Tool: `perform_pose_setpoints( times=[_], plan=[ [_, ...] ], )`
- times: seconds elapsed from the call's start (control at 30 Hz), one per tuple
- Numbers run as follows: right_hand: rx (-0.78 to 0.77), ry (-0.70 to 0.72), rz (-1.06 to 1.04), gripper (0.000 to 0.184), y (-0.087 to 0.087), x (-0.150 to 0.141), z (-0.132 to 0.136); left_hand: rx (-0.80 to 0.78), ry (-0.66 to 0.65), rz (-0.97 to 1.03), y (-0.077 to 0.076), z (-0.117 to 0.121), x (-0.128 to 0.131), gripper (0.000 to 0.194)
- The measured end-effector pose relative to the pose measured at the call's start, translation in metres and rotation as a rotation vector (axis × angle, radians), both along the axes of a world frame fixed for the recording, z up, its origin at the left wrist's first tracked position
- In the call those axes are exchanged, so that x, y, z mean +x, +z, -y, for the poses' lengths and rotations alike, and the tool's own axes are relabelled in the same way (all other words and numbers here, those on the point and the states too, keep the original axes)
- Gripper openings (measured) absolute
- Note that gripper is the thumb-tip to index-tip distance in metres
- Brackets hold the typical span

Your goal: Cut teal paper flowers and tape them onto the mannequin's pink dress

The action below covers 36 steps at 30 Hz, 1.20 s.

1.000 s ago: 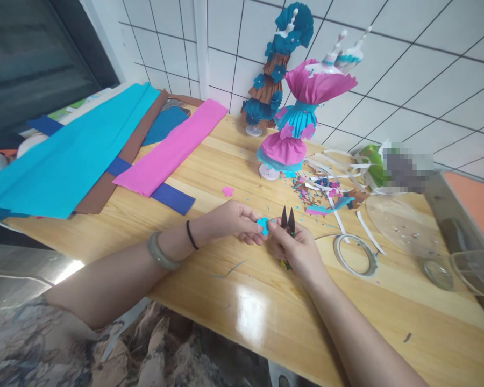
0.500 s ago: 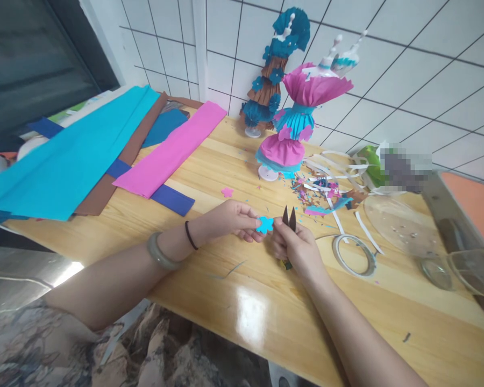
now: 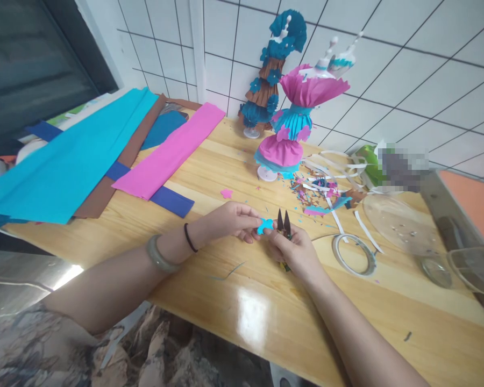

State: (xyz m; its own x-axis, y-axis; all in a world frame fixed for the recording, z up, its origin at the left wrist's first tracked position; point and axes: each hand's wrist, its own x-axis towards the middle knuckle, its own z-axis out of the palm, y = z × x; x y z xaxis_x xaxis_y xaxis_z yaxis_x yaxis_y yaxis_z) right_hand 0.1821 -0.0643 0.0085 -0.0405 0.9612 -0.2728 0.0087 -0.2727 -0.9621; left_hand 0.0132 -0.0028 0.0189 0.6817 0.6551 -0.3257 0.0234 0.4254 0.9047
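A small light-blue paper flower (image 3: pixel 265 226) sits between my two hands above the front part of the table. My left hand (image 3: pixel 242 221) pinches its left side between thumb and fingers. My right hand (image 3: pixel 292 248) is closed around a pair of scissors (image 3: pixel 284 221), whose dark blades point away from me, slightly parted. The right thumb touches the flower's lower right edge. A pink paper flower (image 3: pixel 226 193) lies on the table just beyond my left hand.
Dolls in crepe-paper dresses, one pink and blue (image 3: pixel 284 150), one teal and brown (image 3: pixel 262 97), stand at the back. Folded crepe paper (image 3: pixel 76 156) lies left. Paper scraps (image 3: pixel 318 188), a tape roll (image 3: pixel 355 255) and a glass jar (image 3: pixel 436 271) are on the right.
My right hand has shifted slightly, its thumb moving left onto the flower's edge, and the scissors have moved a little left with it. The left hand keeps its pinch.
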Motion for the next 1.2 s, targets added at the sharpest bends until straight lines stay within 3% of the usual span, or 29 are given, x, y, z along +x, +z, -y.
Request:
perform_pose_setpoints(
  times=[0.2,0.33,0.47,0.6,0.77,0.97,1.1,1.2],
  plan=[
    [-0.007,0.082,0.047,0.034,0.002,-0.002,0.001,0.092,-0.003,-0.1,-0.002,-0.001,0.0,0.026],
    [0.051,0.0,0.179,0.038,0.006,0.008,-0.003,0.047,0.056,-0.077,-0.001,-0.001,0.0,0.028],
    [0.239,-0.149,0.626,0.045,0.007,0.032,-0.013,-0.012,0.161,-0.047,0.005,-0.002,-0.001,0.028],
    [0.312,-0.098,1.256,0.042,0.0,0.05,-0.02,-0.055,0.217,-0.006,0.005,-0.004,-0.004,0.019],
    [0.399,-0.028,1.577,0.036,-0.011,0.055,-0.02,-0.065,0.237,0.035,0.001,-0.01,-0.009,0.02],
    [0.592,-0.053,1.655,0.032,-0.016,0.057,-0.021,-0.047,0.439,0.157,0.006,-0.026,-0.019,0.012],
    [0.837,0.029,1.371,0.027,-0.011,0.037,-0.021,0.023,0.704,0.304,0.009,-0.042,-0.033,0.01],
    [0.862,0.198,1.141,0.025,-0.004,0.009,-0.022,0.041,0.848,0.414,0.009,-0.053,-0.043,0.01]
  ],
)
